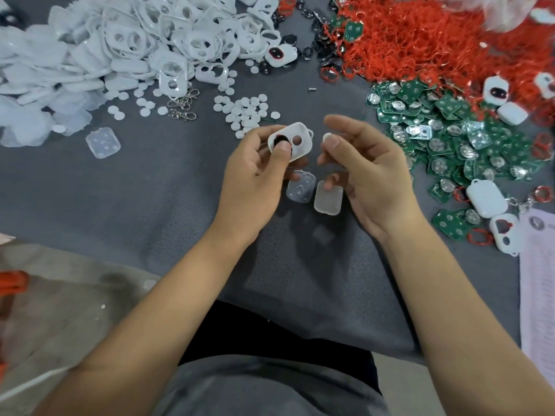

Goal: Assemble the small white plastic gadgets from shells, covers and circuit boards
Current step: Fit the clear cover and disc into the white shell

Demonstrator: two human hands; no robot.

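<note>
My left hand point(255, 172) holds a white shell point(295, 141) with two round holes, above the grey cloth. Its thumb presses on a black button with a red ring in the left hole; the right hole is bare. My right hand point(366, 172) pinches a small white round disc point(328, 136) between thumb and forefinger, just right of the shell and apart from it. Under the hands lie two translucent covers point(300, 190) point(329, 198).
A heap of white shells point(156, 40) fills the far left. Loose white discs point(246, 111) and metal clasps point(183, 106) lie in the middle. Red rings point(420, 37) pile at far right, green circuit boards point(444, 136) below them, finished gadgets point(485, 201) and a paper sheet point(537, 283) at right.
</note>
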